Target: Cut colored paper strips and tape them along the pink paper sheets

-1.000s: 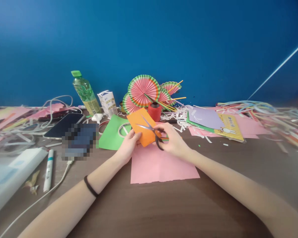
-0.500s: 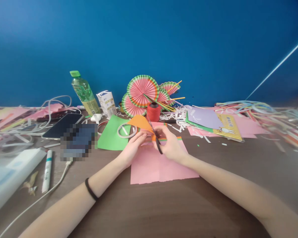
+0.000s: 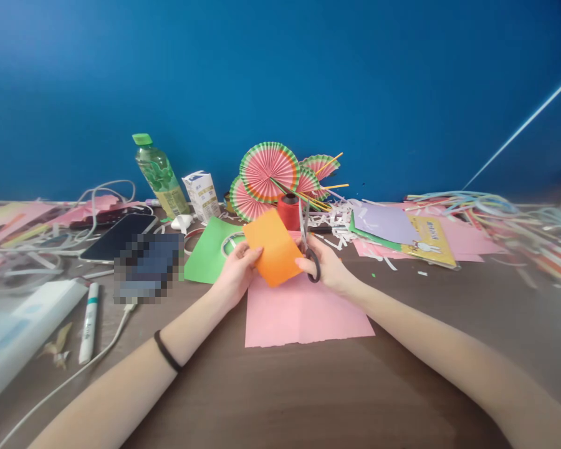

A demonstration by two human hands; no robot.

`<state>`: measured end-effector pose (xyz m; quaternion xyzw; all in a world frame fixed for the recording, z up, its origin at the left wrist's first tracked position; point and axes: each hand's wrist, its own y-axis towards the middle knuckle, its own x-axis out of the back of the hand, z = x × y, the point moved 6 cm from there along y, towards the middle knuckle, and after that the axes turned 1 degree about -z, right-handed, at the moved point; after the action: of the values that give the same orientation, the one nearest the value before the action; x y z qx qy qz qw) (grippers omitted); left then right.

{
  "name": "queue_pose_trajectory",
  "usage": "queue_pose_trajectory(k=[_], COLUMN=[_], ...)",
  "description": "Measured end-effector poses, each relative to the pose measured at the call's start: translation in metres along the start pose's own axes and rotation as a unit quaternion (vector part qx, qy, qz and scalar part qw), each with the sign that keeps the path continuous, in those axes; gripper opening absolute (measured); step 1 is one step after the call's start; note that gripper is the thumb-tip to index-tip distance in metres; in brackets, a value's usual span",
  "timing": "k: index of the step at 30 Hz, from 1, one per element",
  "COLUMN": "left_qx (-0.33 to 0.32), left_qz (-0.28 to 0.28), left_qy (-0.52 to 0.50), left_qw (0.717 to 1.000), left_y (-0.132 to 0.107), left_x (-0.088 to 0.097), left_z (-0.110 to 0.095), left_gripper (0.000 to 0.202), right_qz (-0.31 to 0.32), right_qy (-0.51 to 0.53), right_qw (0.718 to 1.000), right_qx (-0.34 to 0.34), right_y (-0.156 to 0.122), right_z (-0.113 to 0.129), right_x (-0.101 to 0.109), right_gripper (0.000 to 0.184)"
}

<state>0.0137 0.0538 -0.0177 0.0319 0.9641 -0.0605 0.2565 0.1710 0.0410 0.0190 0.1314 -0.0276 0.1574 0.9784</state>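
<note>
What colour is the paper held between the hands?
The paper is plain orange, seen in the head view.

- Orange paper [image 3: 275, 248]: thin, smooth, matt sheet.
- Scissors [image 3: 307, 245]: bright metal blades, dark glossy plastic handle loops.
- Pink paper [image 3: 303, 315]: matt, faintly creased, rough along its lower edge.
- Table [image 3: 308, 399]: brown wood grain, smooth with a dull sheen.
- Bottle [image 3: 161, 176]: clear glossy plastic, green plastic cap.
- Paper fans [image 3: 270, 171]: pleated matt paper.
- Phone [image 3: 119, 237]: glossy dark face.
</note>
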Motion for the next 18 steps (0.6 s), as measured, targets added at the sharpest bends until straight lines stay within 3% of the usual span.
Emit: queue_pose_trajectory(k=[6,13,18], left_qx=[-0.073,-0.136,-0.15], left_qz=[-0.049,-0.096,-0.099], left_qy=[0.012,-0.009,-0.024], left_qw=[0.996,0.986,0.983], left_y=[0.002,0.012,0.013], left_x=[0.011,0.026,0.027], left_z=[-0.019,-0.041,-0.047], left_gripper=[0.033,0.022,0.02], right_qz=[0.018,0.04,0.049], right_qy=[-0.052,-0.122,-0.187], right_qw=[0.996,0.99,0.981], right_qx=[-0.068,-0.05,-0.014], right_y=[-0.002,-0.004,-0.005], right_z=[-0.011,-0.013,-0.013], right_x=[0.004,0.002,0.003], right_gripper=[0.033,0.028,0.023])
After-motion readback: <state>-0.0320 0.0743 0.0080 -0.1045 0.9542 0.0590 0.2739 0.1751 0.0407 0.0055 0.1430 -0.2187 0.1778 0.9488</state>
